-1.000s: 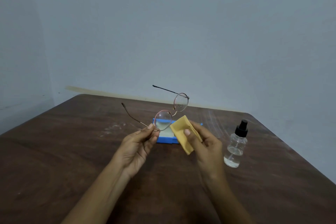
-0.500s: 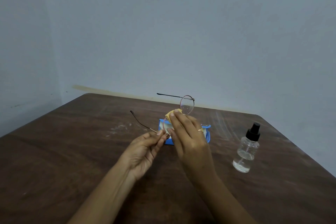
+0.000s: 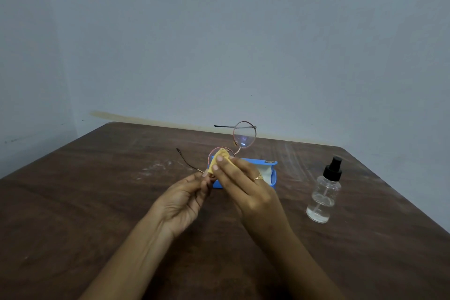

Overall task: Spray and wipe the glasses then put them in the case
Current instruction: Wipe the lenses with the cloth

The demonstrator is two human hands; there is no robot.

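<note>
Two bare forearms enter from the lower edge, with no sleeves visible on either. The left hand [image 3: 181, 198] carries no jewellery on its visible surfaces. The right hand [image 3: 246, 186] wears one gold-coloured ring [image 3: 258, 177] with a small raised top. Fingernails are short and unpainted.

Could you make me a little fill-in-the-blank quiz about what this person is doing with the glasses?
1. The right hand presses a ____ cloth on one lens of the glasses.
2. The left hand pinches the frame near a ____.
3. The spray bottle has a ____ cap.
4. The blue case lies ____.

Missing: yellow; hinge; black; open
</note>
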